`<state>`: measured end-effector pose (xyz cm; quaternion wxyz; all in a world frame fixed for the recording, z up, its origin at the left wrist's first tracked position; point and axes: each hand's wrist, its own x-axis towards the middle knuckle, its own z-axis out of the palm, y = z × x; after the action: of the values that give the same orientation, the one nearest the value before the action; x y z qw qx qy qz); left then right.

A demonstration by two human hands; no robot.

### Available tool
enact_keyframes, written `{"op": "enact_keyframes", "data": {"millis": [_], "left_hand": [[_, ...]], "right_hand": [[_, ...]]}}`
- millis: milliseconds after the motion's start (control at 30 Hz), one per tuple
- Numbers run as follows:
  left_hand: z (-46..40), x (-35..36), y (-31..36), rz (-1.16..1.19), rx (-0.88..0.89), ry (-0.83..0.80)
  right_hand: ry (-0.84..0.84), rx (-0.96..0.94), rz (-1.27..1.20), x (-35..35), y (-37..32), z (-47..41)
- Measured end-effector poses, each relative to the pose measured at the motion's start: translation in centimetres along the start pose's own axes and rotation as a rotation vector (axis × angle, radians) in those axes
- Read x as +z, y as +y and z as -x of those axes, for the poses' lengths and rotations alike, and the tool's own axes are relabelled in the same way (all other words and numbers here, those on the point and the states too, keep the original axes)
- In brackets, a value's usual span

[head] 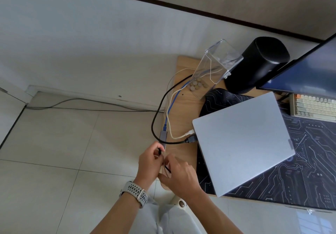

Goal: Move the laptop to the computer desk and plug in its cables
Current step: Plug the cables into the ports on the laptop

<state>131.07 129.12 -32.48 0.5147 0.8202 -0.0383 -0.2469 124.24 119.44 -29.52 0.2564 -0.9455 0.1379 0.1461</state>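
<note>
A closed silver laptop [241, 141] lies on the dark desk mat [309, 170] of the wooden desk [181, 124]. A white cable [170, 122] and a thick black cable [156, 113] are plugged into its left side. A blue cable [168, 110] ends in a grey adapter [163, 135] at the desk's left edge. My left hand [148, 162] pinches a small black plug just below that adapter. My right hand [179, 174] is closed on a thin black cable beside it, at the desk edge.
A clear plastic box [216, 64] with coins stands at the desk's back left, next to a black cylinder speaker [258, 64]. A monitor [305, 70] and a keyboard [314, 106] are at the right. Tiled floor [72, 142] with a loose cable lies to the left.
</note>
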Motion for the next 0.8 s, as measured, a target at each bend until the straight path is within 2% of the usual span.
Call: {"op": "enact_keyframes", "data": {"millis": [167, 267, 367, 533, 633, 800], "left_hand": [[-0.1, -0.3, 0.0, -0.045, 0.015, 0.014], [-0.2, -0.8, 0.1, -0.049, 0.011, 0.014], [-0.5, -1.4, 0.1, 0.007, -0.050, -0.043], [-0.9, -2.8, 0.7, 0.465, -0.304, -0.209], [-1.1, -3.4, 0.6, 0.584, -0.357, -0.260], [-1.2, -3.6, 0.5, 0.685, -0.396, -0.219]], "right_hand": [[0.059, -0.039, 0.053, 0.2, 0.8, 0.4], [0.089, 0.092, 0.031, -0.9, 1.7, 0.3], [0.083, 0.178, 0.138, -1.9, 2.9, 0.3], [-0.020, 0.182, 0.226, -1.7, 3.1, 0.0], [0.064, 0.099, 0.259, -1.3, 3.0, 0.1], [0.263, -0.070, 0.230, -0.7, 3.5, 0.6]]}}
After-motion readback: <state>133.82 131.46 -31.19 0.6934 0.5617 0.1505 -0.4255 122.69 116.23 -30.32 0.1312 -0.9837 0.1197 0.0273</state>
